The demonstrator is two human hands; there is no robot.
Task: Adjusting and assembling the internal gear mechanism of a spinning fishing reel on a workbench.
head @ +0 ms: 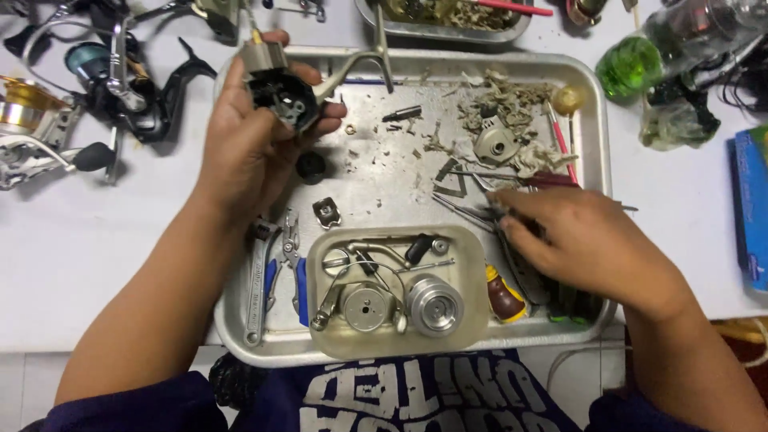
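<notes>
Left hand point(248, 152) grips reel body point(280, 88), right hand point(576, 240) down on tools.
Reel body sits in the left palm, fingers curled round it, held above the metal tray point(588, 120). Right hand lies flat, fingers loose, tips touching tweezers point(464, 210) and screwdrivers point(552, 180); holding nothing I can tell. Between the hands, nearer the body: small plastic tub point(476, 320) of reel parts. Pliers point(288, 264) just under the left wrist.

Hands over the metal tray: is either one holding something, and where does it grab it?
The left hand cups a grey-and-black fishing reel body around its housing. The right hand rests on tools in the silver tray, gripping nothing clearly.
</notes>
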